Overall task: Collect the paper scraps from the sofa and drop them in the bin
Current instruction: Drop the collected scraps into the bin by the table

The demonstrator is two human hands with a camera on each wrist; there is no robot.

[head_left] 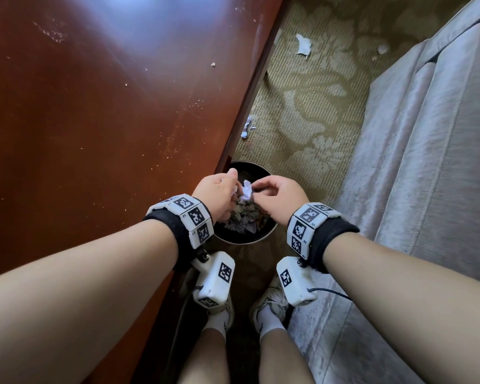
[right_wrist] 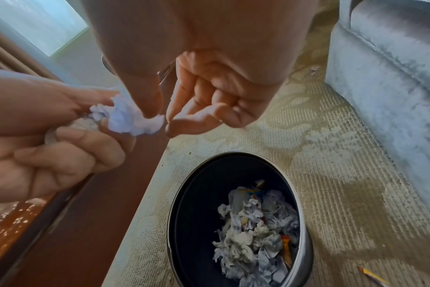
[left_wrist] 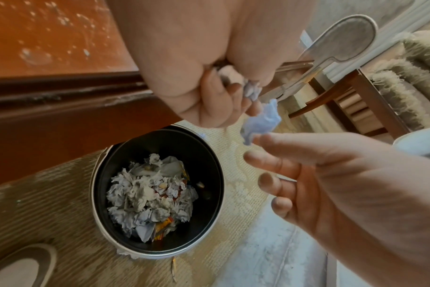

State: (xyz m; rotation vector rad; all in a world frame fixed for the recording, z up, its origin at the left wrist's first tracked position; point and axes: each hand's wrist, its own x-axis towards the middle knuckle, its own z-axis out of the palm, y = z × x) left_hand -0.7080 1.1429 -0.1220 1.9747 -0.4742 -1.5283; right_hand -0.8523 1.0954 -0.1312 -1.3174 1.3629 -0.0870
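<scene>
Left hand (head_left: 216, 194), fingers curled round crumpled paper scraps (head_left: 246, 193), above bin (head_left: 250, 239); right hand (head_left: 277, 198), at its 3 o'clock, pinching the same wad, remaining fingers loosely curled.

The person is wearing black wristbands (head_left: 178, 236) with white blocks (head_left: 194, 214) showing black square patterns. Small white boxes (head_left: 216, 281) are hanging underneath. White socks (head_left: 269, 322) and sneakers (head_left: 272, 297) are covering the feet.

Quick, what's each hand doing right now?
Left hand: curled, holding crumpled paper scraps above the bin.
Right hand: pinching the same scraps.
</scene>
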